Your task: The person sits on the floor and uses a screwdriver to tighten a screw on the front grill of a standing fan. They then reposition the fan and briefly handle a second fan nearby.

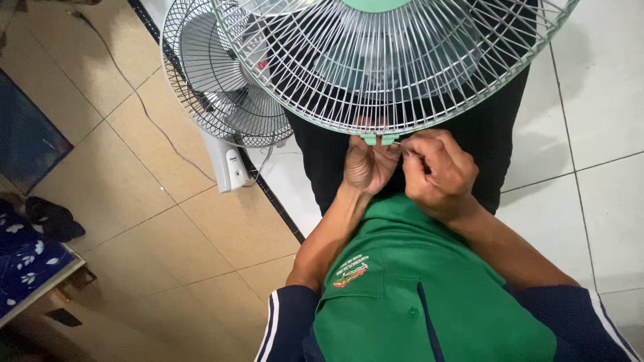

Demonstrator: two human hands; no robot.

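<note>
A fan with a white wire grille [396,60] and a green centre cap fills the top of the view. At the grille's lower rim sits a small green clip [378,139]. My left hand [367,164] pinches just under that clip, fingers closed on it. My right hand [437,171] is curled beside it, gripping a thin metal piece, perhaps a screw or small tool, pointed at the clip from the right. Both forearms rise from a green shirt with dark sleeves.
A second fan [218,80] with a white grille and white base [228,164] stands at the left behind the first. A thin cable [144,107] runs over the beige floor tiles. A dark patterned mat [27,258] and black cloth [54,218] lie at far left.
</note>
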